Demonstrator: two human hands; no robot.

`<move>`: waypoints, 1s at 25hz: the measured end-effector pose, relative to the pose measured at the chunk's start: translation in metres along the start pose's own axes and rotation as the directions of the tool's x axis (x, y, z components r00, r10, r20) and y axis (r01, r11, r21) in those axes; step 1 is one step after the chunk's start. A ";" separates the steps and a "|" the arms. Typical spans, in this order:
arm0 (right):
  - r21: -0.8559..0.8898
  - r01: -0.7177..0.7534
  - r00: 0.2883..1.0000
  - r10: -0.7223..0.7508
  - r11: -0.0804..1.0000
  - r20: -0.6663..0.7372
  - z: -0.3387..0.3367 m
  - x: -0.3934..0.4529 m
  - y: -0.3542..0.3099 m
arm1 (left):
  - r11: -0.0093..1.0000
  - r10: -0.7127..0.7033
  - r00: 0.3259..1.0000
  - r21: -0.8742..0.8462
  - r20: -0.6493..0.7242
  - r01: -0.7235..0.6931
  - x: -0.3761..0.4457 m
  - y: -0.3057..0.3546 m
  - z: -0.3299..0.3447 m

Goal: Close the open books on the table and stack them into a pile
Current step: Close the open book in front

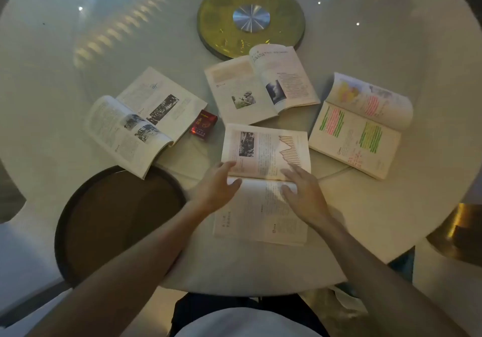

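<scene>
Several open books lie on the round white table (365, 219). The nearest open book (263, 154) lies in front of me, with a photo and a striped chart on its far page. My left hand (217, 188) rests at the book's left edge near the spine, fingers apart. My right hand (303, 193) lies flat on the right side over the spine, fingers spread. A book with photos (146, 117) lies open at the left. Another open book (260, 86) sits behind the near one. A book with green and pink highlighting (362, 125) lies open at the right.
A small red box (203, 125) sits between the left book and the near one. A dark round tray (117, 219) lies at the near left, under the left book's corner. A gold disc with a metal hub (250, 18) sits at the table's centre.
</scene>
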State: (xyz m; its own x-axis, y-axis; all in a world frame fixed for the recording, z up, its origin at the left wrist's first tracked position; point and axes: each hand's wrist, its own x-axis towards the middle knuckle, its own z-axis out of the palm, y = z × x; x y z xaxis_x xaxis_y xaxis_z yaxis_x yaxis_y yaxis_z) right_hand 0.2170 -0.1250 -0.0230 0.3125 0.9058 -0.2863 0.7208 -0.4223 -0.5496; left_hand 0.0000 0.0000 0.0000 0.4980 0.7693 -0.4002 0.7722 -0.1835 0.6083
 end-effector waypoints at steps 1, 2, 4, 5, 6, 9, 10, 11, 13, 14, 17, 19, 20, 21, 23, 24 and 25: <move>0.074 -0.106 0.991 0.111 0.992 -0.071 0.007 -0.007 0.009 | 0.997 -0.065 0.997 -0.034 -0.049 0.063 -0.006 -0.005 0.006; 0.184 -0.240 0.956 0.265 0.953 -0.126 0.006 -0.014 0.010 | 0.990 -0.127 0.988 -0.072 -0.088 0.121 -0.008 -0.010 0.008; 0.381 -0.451 0.857 0.511 0.807 -0.068 0.014 -0.035 0.015 | 0.961 -0.245 0.968 -0.144 -0.057 0.235 -0.021 -0.025 0.023; 0.471 -0.499 0.821 0.571 0.728 -0.013 0.017 -0.041 0.018 | 0.929 -0.306 0.952 -0.216 0.001 0.299 -0.021 -0.031 0.027; 0.526 -0.541 0.793 0.607 0.656 0.058 0.017 -0.045 0.018 | 0.880 -0.356 0.932 -0.308 0.075 0.361 -0.020 -0.033 0.029; 0.557 -0.550 0.796 0.592 0.622 0.125 0.017 -0.050 0.026 | 0.808 -0.401 0.900 -0.399 0.169 0.434 -0.022 -0.034 0.031; 0.557 -0.563 0.790 0.595 0.611 0.146 0.016 -0.052 0.026 | 0.815 -0.406 0.899 -0.379 0.164 0.438 -0.023 -0.035 0.030; 0.553 -0.568 0.789 0.594 0.610 0.155 0.014 -0.051 0.027 | 0.826 -0.411 0.899 -0.356 0.152 0.438 -0.023 -0.037 0.029; 0.534 -0.582 0.786 0.594 0.613 0.174 0.007 -0.051 0.027 | 0.836 -0.398 0.910 -0.365 0.113 0.410 -0.024 -0.036 0.020; 0.544 -0.577 0.791 0.583 0.609 0.186 0.001 -0.051 0.026 | 0.824 -0.396 0.911 -0.395 0.112 0.407 -0.025 -0.037 0.014; 0.660 -0.549 0.795 0.566 0.514 0.220 -0.018 -0.048 0.021 | 0.707 -0.418 0.886 -0.540 0.201 0.456 -0.025 -0.040 -0.006; 0.723 -0.528 0.788 0.574 0.445 0.222 -0.031 -0.040 0.019 | 0.619 -0.431 0.857 -0.598 0.283 0.509 -0.020 -0.042 -0.013; 0.755 -0.524 0.783 0.571 0.394 0.246 -0.035 -0.034 0.018 | 0.572 -0.452 0.836 -0.617 0.313 0.540 -0.016 -0.041 -0.015; 0.772 -0.531 0.777 0.563 0.349 0.280 -0.039 -0.026 0.017 | 0.528 -0.477 0.815 -0.633 0.330 0.566 -0.012 -0.038 -0.017; 0.776 -0.554 0.763 0.555 0.300 0.331 -0.045 -0.011 0.013 | 0.430 -0.506 0.784 -0.683 0.360 0.591 -0.003 -0.035 -0.018; 0.781 -0.556 0.762 0.552 0.285 0.340 -0.047 -0.004 0.012 | 0.380 -0.498 0.783 -0.718 0.373 0.583 0.000 -0.034 -0.019; 0.798 -0.544 0.762 0.552 0.260 0.339 -0.047 0.004 0.012 | 0.341 -0.472 0.795 -0.752 0.381 0.564 0.003 -0.035 -0.019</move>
State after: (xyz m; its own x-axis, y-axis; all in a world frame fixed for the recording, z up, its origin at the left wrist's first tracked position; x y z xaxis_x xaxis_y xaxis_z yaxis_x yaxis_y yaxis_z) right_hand 0.2559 -0.1244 0.0059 0.4258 0.4455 -0.7876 -0.4761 -0.6299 -0.6137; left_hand -0.0325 0.0202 -0.0097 0.1816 0.4646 -0.8667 0.2477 0.8313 0.4976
